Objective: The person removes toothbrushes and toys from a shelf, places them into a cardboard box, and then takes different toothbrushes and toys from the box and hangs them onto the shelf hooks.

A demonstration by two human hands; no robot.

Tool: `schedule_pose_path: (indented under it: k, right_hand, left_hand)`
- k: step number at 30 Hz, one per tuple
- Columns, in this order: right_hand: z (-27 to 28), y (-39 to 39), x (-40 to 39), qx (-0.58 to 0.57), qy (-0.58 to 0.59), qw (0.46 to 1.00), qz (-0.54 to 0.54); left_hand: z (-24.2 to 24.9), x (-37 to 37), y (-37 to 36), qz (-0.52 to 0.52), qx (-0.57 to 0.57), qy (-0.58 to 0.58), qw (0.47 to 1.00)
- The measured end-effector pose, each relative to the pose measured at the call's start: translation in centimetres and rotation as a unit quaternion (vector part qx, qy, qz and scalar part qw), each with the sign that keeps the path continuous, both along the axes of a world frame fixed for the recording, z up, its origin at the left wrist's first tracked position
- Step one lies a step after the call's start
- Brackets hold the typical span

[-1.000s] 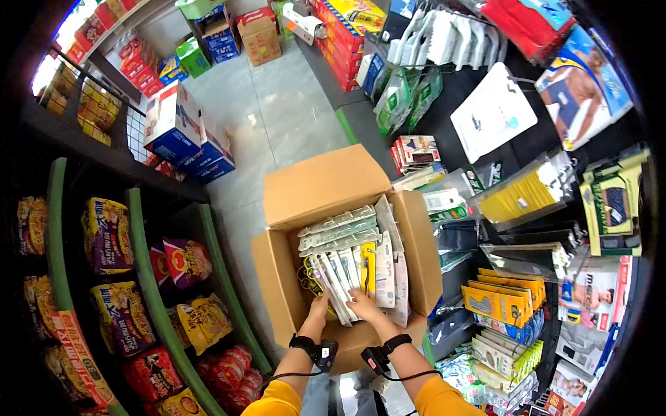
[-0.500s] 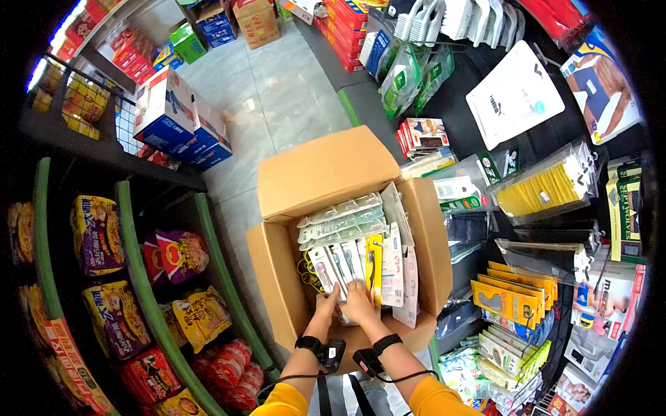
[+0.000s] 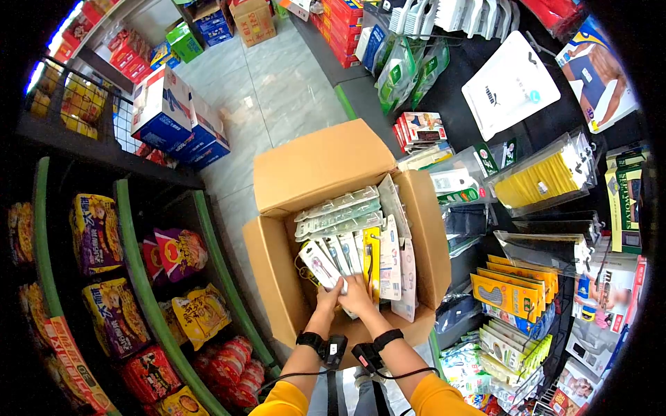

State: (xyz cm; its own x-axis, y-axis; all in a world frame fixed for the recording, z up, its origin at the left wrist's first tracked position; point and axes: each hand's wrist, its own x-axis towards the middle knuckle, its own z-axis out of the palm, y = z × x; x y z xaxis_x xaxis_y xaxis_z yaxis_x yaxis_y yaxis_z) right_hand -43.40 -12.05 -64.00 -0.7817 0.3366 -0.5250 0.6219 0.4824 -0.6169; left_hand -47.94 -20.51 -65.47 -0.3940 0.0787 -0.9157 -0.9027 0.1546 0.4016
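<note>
An open cardboard box (image 3: 271, 277) stands in front of me, holding several packaged toothbrushes. Inside it, my left hand (image 3: 327, 304) grips the lower end of a white toothbrush pack (image 3: 322, 265), which leans to the left. My right hand (image 3: 356, 297) is closed around the lower ends of the neighbouring white toothbrush packs (image 3: 345, 251); its fingertips are partly hidden. A yellow toothbrush pack (image 3: 372, 251) lies just right of that hand. Clear plastic blister packs (image 3: 340, 208) lie across the far side of the box. Pink-and-white packs (image 3: 392, 263) stand along its right wall.
At left, shelves with green edges (image 3: 132, 277) hold bagged noodles (image 3: 97, 232). On the right, a dark rack carries yellow insole packs (image 3: 513, 295) and a white Puma package (image 3: 510, 87). Blue-and-white cartons (image 3: 166, 111) stand beyond the shelves, beside the tiled floor (image 3: 277, 83).
My left hand has moved slightly up, and the leftmost white toothbrush pack has tilted further left, away from the others. The view has shifted a little.
</note>
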Motion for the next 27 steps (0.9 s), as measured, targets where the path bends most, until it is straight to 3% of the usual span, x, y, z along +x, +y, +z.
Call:
schedule_pose_path:
  k: [6, 10, 11, 14, 18, 20, 22, 24, 26, 27]
  right_hand:
    - [-0.6, -0.3, 0.0, 0.029, 0.022, 0.999, -0.016]
    - [-0.6, -0.1, -0.4, -0.061, -0.025, 0.997, -0.030]
    - [-0.1, -0.1, -0.6, -0.114, -0.057, 0.990, -0.055]
    - [1.3, 0.0, -0.9, -0.128, -0.059, 0.989, -0.052]
    - [5.5, 0.9, -1.3, -0.160, -0.018, 0.986, -0.047]
    - [9.3, 1.5, -1.7, -0.200, 0.027, 0.977, -0.071]
    - [13.0, 2.1, -1.5, -0.197, 0.046, 0.976, -0.076]
    - [15.3, 2.6, -0.4, -0.198, 0.140, 0.965, -0.100]
    - [16.9, 2.9, 1.6, -0.145, 0.187, 0.965, -0.116]
    - [17.1, 3.1, 3.1, -0.150, 0.206, 0.959, -0.127]
  left_hand:
    - [0.2, -1.0, -0.5, 0.027, 0.057, -0.056, 0.996]
    - [-0.4, -0.5, -1.1, 0.092, 0.115, -0.082, 0.986]
    - [-0.2, -0.7, -1.2, 0.080, 0.096, -0.090, 0.988]
    - [-1.5, 0.1, -1.6, 0.078, 0.035, -0.062, 0.994]
    - [5.8, -0.4, -0.2, 0.066, 0.082, 0.022, 0.994]
    - [8.0, -0.1, 0.4, 0.043, -0.020, 0.155, 0.987]
    - [13.0, 0.0, 1.2, 0.046, 0.005, 0.203, 0.978]
    - [17.2, 0.0, 1.7, 0.005, 0.054, 0.264, 0.963]
    - [18.3, 0.8, 0.8, -0.048, 0.066, 0.332, 0.940]
    - [21.9, 1.3, 1.0, -0.056, 0.091, 0.326, 0.939]
